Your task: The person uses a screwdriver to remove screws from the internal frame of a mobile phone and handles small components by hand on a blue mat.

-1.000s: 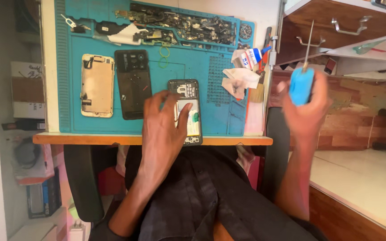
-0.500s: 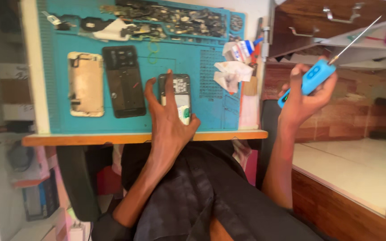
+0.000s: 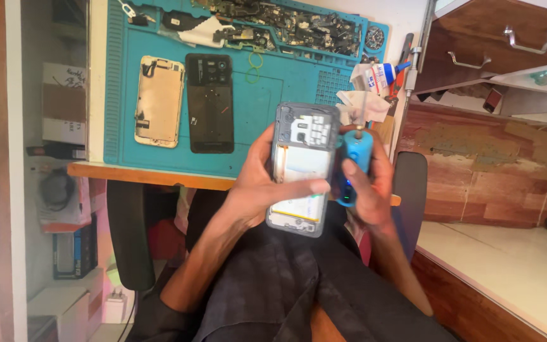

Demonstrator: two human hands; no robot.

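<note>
Lifted off the blue mat (image 3: 273, 95) since half a second ago, the opened phone (image 3: 300, 168) now sits above our lap at mid-frame, and the screwdriver has swung in from the far right to meet it.

At upper left on the mat lie a pale phone back (image 3: 157, 101) and a black phone back (image 3: 210, 102). Moving right, our left hand (image 3: 257, 190) wraps the opened phone's left edge, thumb laid across its battery, holding it firmly with the inside facing us. Touching its right edge, our right hand (image 3: 365, 190) is clenched round the blue screwdriver (image 3: 353, 166), its thin bit pointing up towards the crumpled tissue (image 3: 362, 101) and glue bottle (image 3: 382, 73).

We judge that we are at the unscrewing stage. Next, the bit must tip down onto a screw near the phone's upper frame, with the phone held steady.
</note>
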